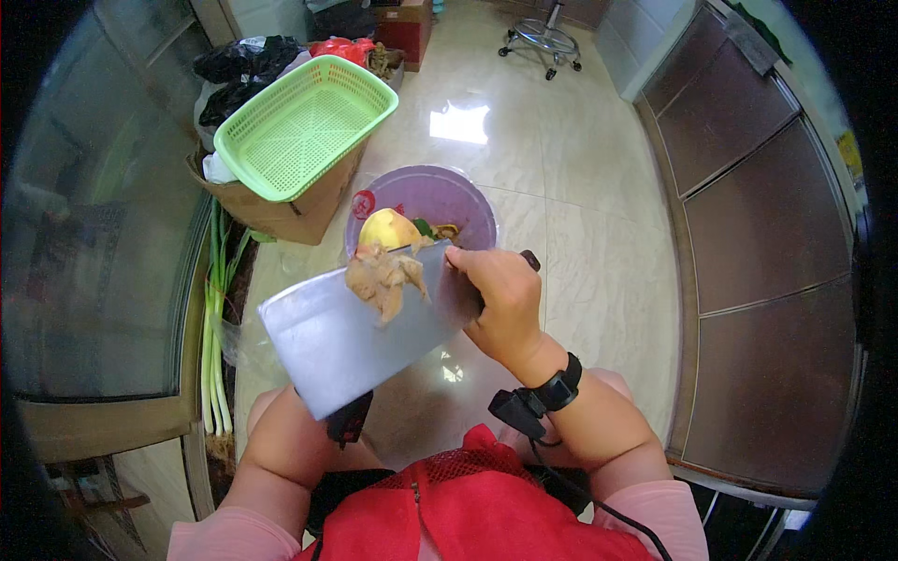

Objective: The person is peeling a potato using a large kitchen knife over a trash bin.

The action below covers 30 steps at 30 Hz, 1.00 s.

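Note:
My right hand (501, 298) grips the dark handle of a wide cleaver (337, 343), its thumb resting on the blade near the handle. The broad metal blade lies tilted across the view and points to the lower left. A clump of wet, brownish-beige scraps (386, 280) clings to the blade's upper part. Just beyond the blade's far edge shows a rounded, pale yellow, peeled-looking piece of produce (387, 228). My left forearm reaches up beneath the blade, which hides my left hand. Beyond them stands a purple plastic tub (435, 186) with peelings and a green scrap inside.
A green plastic basket (309, 126) sits on a cardboard box (280, 214) at the upper left, beside black plastic bags (249, 70). Long green onions (214, 336) lie along the left glass door. A wheeled stool (544, 35) stands far back; brown panels (765, 217) line the right.

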Each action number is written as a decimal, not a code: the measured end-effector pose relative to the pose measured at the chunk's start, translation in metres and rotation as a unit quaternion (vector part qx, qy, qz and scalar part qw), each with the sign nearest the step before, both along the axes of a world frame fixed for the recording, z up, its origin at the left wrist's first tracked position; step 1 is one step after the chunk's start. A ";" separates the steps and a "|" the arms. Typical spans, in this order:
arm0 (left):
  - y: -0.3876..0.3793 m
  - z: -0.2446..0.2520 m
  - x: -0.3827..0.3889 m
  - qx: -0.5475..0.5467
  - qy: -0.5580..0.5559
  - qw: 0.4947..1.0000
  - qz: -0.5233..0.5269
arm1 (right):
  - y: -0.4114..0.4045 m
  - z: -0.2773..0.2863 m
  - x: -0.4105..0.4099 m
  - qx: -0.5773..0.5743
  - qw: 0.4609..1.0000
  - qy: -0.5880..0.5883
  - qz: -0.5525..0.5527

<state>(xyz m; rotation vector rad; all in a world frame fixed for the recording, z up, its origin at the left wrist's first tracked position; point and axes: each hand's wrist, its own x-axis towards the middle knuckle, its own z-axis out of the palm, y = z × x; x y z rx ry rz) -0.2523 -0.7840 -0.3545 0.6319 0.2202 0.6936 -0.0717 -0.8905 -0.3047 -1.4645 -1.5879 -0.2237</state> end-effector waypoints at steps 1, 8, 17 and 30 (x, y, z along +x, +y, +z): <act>0.000 0.000 0.000 0.000 0.001 1.000 0.004 | 0.001 -0.002 0.002 0.003 1.000 0.007 -0.005; 0.005 -0.020 -0.008 -0.037 -0.042 0.998 -0.022 | 0.001 -0.003 0.008 -0.040 0.998 0.014 -0.035; 0.018 -0.009 0.004 -0.290 -0.141 0.946 -0.035 | 0.002 0.000 0.006 -0.030 0.999 0.015 -0.031; 0.011 0.008 0.006 0.049 0.004 0.990 -0.130 | 0.002 -0.003 0.015 -0.195 0.960 0.185 -0.082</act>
